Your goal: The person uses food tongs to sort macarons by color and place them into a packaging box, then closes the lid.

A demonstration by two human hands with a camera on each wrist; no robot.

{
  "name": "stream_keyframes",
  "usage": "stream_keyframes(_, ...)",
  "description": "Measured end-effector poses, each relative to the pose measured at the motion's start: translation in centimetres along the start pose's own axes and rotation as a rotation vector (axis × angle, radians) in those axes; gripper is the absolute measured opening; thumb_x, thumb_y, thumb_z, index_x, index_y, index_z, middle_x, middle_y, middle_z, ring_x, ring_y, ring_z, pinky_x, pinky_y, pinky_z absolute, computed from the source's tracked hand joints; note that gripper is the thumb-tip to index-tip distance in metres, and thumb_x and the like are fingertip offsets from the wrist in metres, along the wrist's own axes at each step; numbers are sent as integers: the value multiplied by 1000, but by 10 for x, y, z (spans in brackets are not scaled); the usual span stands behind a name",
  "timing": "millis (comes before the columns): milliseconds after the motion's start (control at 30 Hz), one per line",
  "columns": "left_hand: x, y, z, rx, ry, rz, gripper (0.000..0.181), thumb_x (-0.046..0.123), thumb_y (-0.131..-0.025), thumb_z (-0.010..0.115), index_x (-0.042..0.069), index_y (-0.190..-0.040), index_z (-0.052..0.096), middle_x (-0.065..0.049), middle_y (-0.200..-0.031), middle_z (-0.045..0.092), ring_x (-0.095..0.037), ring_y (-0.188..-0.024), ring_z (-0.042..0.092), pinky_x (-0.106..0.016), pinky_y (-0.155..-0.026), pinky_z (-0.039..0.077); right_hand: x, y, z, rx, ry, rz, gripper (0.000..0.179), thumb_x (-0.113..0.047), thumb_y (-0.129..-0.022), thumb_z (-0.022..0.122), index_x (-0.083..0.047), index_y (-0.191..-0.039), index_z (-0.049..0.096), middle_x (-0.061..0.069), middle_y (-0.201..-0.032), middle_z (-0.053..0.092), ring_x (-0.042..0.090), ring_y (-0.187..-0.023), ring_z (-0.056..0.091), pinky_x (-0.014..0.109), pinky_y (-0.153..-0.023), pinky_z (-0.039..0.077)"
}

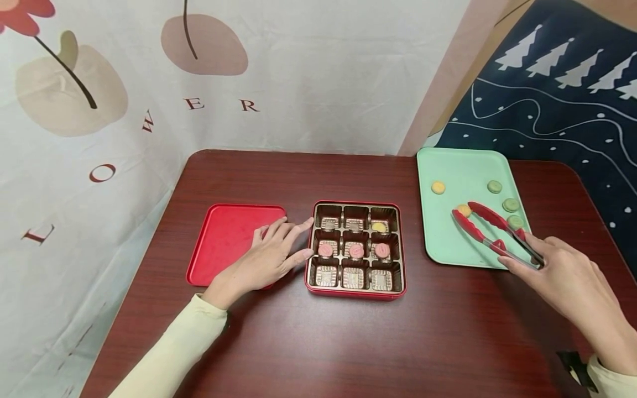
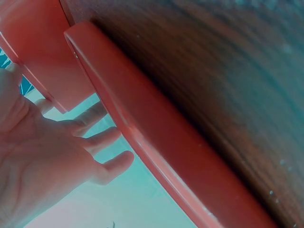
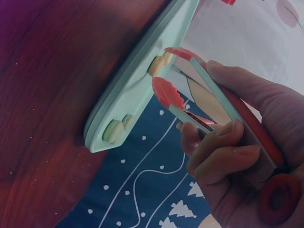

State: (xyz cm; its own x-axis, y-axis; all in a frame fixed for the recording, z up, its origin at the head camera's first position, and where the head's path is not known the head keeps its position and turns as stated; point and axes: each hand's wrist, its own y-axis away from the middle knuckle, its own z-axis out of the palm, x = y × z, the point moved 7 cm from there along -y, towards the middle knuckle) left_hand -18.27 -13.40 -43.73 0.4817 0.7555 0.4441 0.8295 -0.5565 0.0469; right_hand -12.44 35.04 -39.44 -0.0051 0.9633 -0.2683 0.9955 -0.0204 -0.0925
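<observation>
My right hand (image 1: pixel 572 271) grips metal tongs (image 3: pixel 228 102) with red tips over the mint-green tray (image 1: pixel 444 240). The tips stand apart, one on each side of a yellow macaron (image 1: pixel 464 210). A second yellow macaron (image 1: pixel 438 188) lies farther back, and three green macarons (image 1: pixel 510 205) line the tray's right side. My left hand (image 1: pixel 266 257), fingers spread, reaches over a red lid (image 1: pixel 219 243), with thumb and index fingertips at the left rim of a red box (image 1: pixel 355 294). In its brown divided insert, three pink macarons (image 1: pixel 356 251) fill the middle row and a yellow one (image 1: pixel 379 227) sits back right.
The dark red-brown wooden table (image 1: pixel 318 348) carries the lid, box and tray from left to right. Behind it hangs a pale printed cloth (image 1: pixel 323 72). A navy cloth with white trees (image 1: pixel 547 105) hangs at the back right, behind the tray.
</observation>
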Motion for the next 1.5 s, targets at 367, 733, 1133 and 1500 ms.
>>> stream_keyframes(367,-1,1,0,-5,-1,-5,71,50,-113,55,22,-174,30,-17,-151,53,-49,-156,28,-68,-117,20,4,-1,3,-15,-9,25,70,-23,-88,91,22,-133,62,26,-90,60,34,-69,50,41,-55,36)
stream_keyframes(733,-1,0,0,-14,0,-11,73,52,-113,54,24,-174,29,-16,-151,52,-48,-156,27,-67,-117,20,5,0,-1,-2,-10,26,70,-25,-89,91,20,-134,62,21,-89,59,32,-68,49,41,-55,35)
stream_keyframes(1133,-1,0,0,-4,-2,9,70,49,-113,55,21,-173,32,-18,-150,53,-50,-155,29,-68,-116,21,-12,0,-5,36,-35,-58,70,-30,-90,91,17,-135,66,18,-95,61,29,-67,49,37,-54,34)
stream_keyframes(1500,0,0,-1,6,1,8,68,49,-114,55,21,-172,34,-18,-149,55,-51,-155,29,-71,-116,20,-37,0,-17,75,-41,-115,68,-28,-89,91,15,-136,67,15,-95,60,27,-67,47,34,-53,33)
